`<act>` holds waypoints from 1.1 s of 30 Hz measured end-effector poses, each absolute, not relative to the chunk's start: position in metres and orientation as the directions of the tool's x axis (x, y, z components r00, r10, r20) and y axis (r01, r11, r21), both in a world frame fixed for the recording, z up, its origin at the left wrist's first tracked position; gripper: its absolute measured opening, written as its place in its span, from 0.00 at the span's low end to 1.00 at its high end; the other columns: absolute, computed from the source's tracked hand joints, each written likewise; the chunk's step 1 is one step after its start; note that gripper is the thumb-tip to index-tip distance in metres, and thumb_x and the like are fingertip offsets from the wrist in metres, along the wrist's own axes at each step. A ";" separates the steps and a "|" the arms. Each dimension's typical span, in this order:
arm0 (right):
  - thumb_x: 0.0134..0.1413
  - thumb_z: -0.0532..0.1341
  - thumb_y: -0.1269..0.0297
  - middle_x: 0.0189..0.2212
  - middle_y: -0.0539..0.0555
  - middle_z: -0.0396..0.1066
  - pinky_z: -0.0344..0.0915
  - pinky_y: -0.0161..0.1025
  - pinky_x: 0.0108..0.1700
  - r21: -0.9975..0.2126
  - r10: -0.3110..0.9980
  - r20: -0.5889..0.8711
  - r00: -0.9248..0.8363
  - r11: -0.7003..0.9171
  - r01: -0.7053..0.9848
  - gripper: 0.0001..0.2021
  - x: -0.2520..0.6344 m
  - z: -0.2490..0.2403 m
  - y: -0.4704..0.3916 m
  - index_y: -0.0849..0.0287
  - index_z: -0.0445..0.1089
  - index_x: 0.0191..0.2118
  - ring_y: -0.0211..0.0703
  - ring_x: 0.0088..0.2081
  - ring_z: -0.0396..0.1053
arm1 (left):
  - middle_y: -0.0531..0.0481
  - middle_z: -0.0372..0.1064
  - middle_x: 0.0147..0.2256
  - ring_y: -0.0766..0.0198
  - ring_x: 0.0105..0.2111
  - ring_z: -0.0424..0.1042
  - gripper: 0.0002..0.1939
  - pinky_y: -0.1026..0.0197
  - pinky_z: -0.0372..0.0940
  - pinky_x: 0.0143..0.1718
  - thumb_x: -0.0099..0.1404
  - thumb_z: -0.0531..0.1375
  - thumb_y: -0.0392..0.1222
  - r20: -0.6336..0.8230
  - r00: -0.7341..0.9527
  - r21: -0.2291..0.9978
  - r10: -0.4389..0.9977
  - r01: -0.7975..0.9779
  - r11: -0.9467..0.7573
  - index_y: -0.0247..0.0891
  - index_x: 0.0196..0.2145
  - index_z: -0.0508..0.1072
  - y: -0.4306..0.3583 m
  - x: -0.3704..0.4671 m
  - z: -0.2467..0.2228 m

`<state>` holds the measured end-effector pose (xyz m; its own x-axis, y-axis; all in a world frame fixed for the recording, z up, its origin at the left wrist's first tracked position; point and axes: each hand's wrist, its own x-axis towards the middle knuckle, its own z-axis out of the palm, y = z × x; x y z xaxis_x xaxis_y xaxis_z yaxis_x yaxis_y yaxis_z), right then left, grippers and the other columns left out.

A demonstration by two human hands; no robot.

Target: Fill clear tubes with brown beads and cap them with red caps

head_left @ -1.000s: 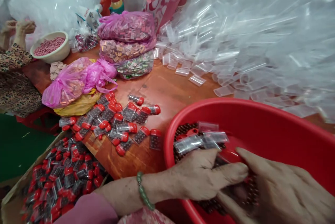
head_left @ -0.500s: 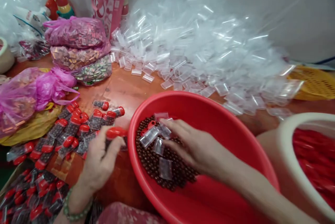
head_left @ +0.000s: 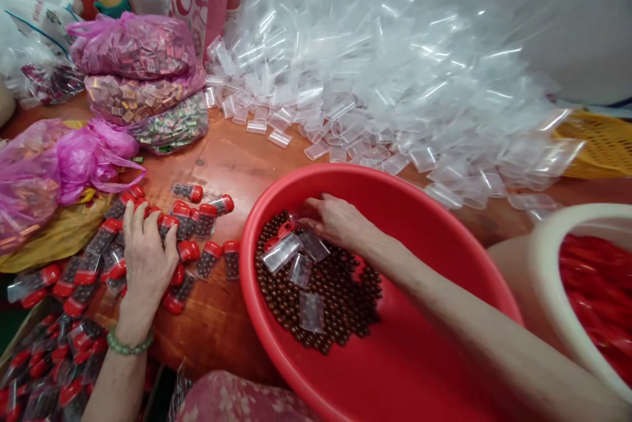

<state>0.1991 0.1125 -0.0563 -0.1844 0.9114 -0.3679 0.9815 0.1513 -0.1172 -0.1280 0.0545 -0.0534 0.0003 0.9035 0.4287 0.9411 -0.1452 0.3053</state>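
My left hand is over a pile of small clear bottles with red caps, fingers spread and curved down; dark beads show inside the bottles. Inside a red basin, my right hand reaches to the back left, its fingertips closing on what looks like a clear plastic sleeve, mostly hidden. Below them lie dark brown beads, several loose clear plastic sleeves and a small red plastic piece.
A big heap of clear sleeves lies along the wall. Pink bags of small pieces are stacked at the back left. A cream tub of red parts stands at right. A box of capped bottles sits lower left.
My left hand has moved left from the basin's rim to the pile and let go of the red-capped bottle. My right hand has shifted slightly toward the basin's back wall.
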 end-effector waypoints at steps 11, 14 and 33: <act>0.55 0.60 0.68 0.40 0.57 0.69 0.65 0.35 0.41 -0.319 0.801 -0.334 -0.498 0.401 0.859 0.12 0.195 -0.058 0.093 0.57 0.74 0.46 0.42 0.37 0.71 | 0.34 0.59 0.60 0.53 0.62 0.58 0.22 0.47 0.59 0.61 0.66 0.54 0.33 0.341 0.222 0.687 0.913 0.605 -0.403 0.32 0.57 0.60 0.004 -0.029 -0.034; 0.57 0.58 0.69 0.39 0.58 0.71 0.65 0.36 0.40 -0.367 0.769 -0.329 -0.548 0.430 0.825 0.11 0.186 -0.061 0.087 0.57 0.73 0.44 0.42 0.37 0.71 | 0.33 0.59 0.60 0.54 0.62 0.59 0.22 0.49 0.59 0.61 0.65 0.53 0.31 0.342 0.195 0.707 0.919 0.591 -0.389 0.31 0.57 0.61 0.003 -0.027 -0.039; 0.50 0.63 0.50 0.35 0.54 0.73 0.68 0.37 0.29 -0.754 0.951 -0.305 -0.045 -0.212 0.622 0.23 0.214 -0.050 0.096 0.60 0.66 0.47 0.41 0.30 0.70 | 0.36 0.57 0.60 0.53 0.62 0.59 0.18 0.47 0.60 0.61 0.66 0.53 0.31 0.333 0.158 0.768 0.930 0.527 -0.364 0.36 0.53 0.66 0.006 -0.028 -0.047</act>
